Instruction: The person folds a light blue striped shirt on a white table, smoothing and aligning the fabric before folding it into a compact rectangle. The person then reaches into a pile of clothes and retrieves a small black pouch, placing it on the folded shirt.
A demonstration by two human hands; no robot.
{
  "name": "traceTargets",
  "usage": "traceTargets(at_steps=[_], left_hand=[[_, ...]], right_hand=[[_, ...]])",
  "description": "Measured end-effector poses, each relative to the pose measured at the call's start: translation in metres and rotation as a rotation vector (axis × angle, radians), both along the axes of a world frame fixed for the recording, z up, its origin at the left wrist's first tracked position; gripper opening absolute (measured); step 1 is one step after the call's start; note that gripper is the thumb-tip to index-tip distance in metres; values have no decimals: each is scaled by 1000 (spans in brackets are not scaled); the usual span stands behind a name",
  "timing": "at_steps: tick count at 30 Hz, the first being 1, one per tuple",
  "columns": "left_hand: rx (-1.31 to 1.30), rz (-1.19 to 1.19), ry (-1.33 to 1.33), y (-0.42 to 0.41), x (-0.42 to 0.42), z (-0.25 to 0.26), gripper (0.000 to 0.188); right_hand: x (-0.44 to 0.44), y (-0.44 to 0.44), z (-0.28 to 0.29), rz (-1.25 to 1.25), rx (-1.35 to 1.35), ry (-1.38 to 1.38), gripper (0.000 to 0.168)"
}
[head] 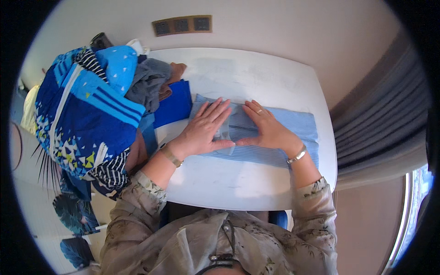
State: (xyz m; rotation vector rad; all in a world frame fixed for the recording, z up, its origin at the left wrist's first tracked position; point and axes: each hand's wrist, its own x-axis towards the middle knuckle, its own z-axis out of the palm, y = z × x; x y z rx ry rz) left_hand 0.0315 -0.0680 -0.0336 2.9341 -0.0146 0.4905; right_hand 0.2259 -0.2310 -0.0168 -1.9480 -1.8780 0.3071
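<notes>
A light blue, finely striped cloth garment [292, 127] lies flat in a long folded strip across the white table [206, 185]. My left hand [208, 129] rests palm down on the strip's left part, with its fingers extended. Under and beside that hand is a paler, greyish translucent piece [225, 132] on the cloth; what it is I cannot tell. My right hand [266, 129] touches the middle of the strip, its thumb spread out towards my left thumb. The two thumb tips are close together, and neither hand grips anything.
Left on the table is a large heap of clothes: a blue patterned jacket [99, 117] with a white zip, a grey garment [147, 80] and a brown one [177, 72]. A folded bright blue cloth [175, 103] lies beside the strip. A grey curtain [374, 113] hangs at the right.
</notes>
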Motion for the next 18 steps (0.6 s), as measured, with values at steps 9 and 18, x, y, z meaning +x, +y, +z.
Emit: traceTargets(at_steps=[9, 18], left_hand=[[50, -19, 60, -1, 2, -9, 88], [64, 0, 99, -2, 2, -13, 88]], right_hand=[[1, 6, -23, -40, 50, -94, 112], [3, -44, -29, -348, 36, -258, 91]])
